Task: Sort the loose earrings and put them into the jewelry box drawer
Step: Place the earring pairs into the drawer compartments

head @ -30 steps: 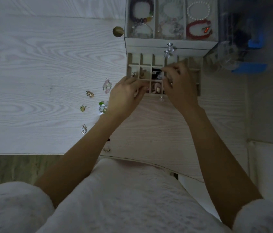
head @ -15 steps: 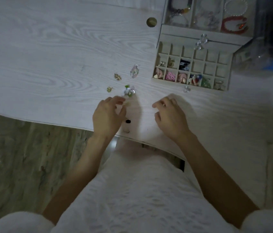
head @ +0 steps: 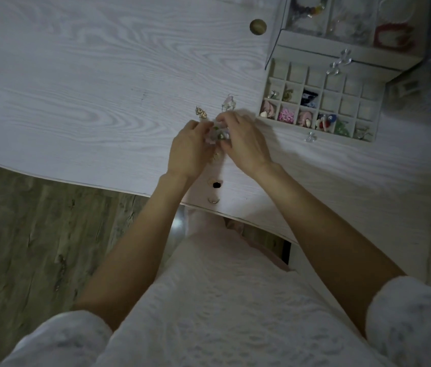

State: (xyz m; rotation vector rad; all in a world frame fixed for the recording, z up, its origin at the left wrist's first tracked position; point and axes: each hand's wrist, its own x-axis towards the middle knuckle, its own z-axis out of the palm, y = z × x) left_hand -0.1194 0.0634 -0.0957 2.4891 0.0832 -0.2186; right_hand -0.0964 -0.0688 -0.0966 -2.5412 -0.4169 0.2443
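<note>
Both hands, left hand [head: 186, 149] and right hand [head: 246, 144], pinch the clear green earring [head: 217, 133] between them.

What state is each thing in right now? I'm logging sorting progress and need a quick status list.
Drawer: pulled open, front compartments partly filled, others bare.
Left hand: fingers curled on the clear-and-green earrings.
Right hand: pinching the same earrings.
Gold earring: loose on the desk.
Pale pink earring: loose on the desk.
Black earring: loose near the desk edge.
</note>
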